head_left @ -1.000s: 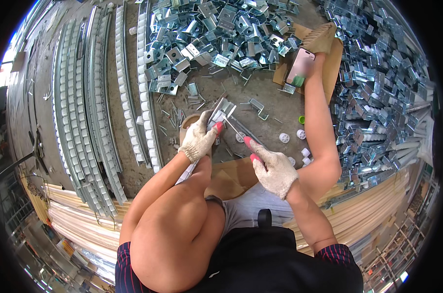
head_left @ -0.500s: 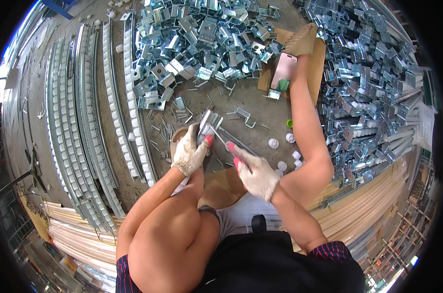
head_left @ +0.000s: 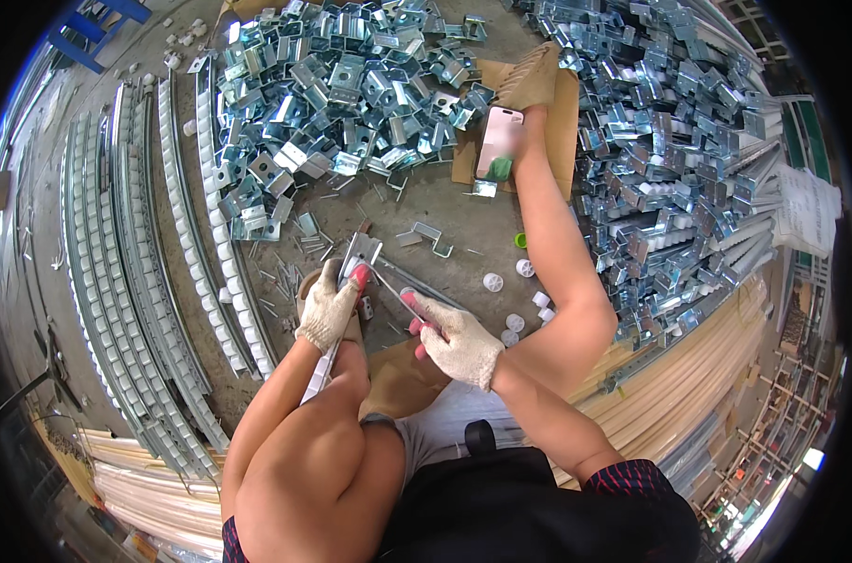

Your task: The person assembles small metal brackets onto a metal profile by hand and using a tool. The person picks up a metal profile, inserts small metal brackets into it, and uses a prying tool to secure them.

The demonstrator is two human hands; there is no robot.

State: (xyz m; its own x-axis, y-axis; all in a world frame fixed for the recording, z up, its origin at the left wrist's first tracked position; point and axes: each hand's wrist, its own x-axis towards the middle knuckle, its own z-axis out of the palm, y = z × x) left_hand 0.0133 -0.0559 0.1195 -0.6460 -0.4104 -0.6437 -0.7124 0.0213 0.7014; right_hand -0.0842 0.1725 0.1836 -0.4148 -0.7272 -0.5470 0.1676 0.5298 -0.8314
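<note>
Out at nine o'clock, the finished-looking roller tracks (head_left: 130, 281) lie side by side on the floor, metal channels lined with white rollers. Just in from them, towards ten o'clock and near the middle of my view, my gloved left hand (head_left: 327, 308) is wrapped around a metal rail (head_left: 363, 248), thumb along its upper end; the rail slopes down past my wrist to about eight o'clock, where white rollers show in it. I'd judge it thin-walled but stiff, with some weight along its length, and smooth enough to slide if my grip slackened, so it is best taken by the outer side walls just below the end, fingers clear of the cut edges. Next comes a thin rod (head_left: 388, 286), reaching towards that end; whether its tip touches I can't tell. It looks light and rigid, easy to hold well back from the tip, and my gloved right hand (head_left: 460, 342), at five o'clock, is closed around it there. At three o'clock, loose white wheels (head_left: 492, 281) sit on the floor, probably light plastic and apt to roll
</note>
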